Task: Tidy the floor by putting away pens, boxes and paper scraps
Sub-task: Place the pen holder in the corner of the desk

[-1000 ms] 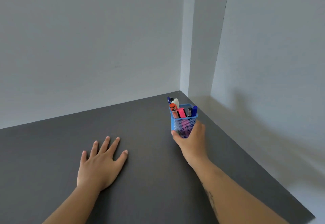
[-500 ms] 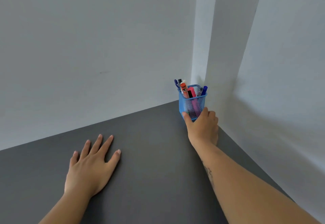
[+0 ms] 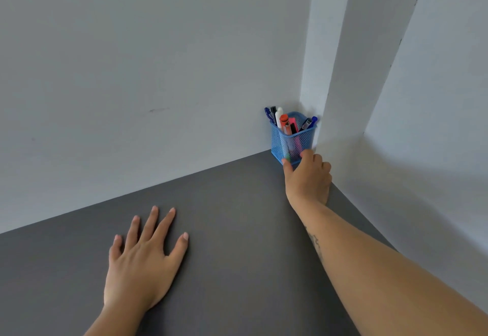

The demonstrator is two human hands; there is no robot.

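Gripping the blue mesh pen holder [image 3: 291, 140] in the far right corner of the tabletop [image 3: 224, 217], the right hand [image 3: 307, 177] curled thumb and fingers round its base; pens [image 3: 284, 121] stood inside. The left hand [image 3: 140, 261] lay flat, fingers spread, toward the near left.

Soft even daylight, faint shadows on walls, wide-angle edge distortion.

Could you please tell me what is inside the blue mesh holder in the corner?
Pens and markers stand in the blue mesh holder. The right hand covers its lower front, so the bottom is hidden.
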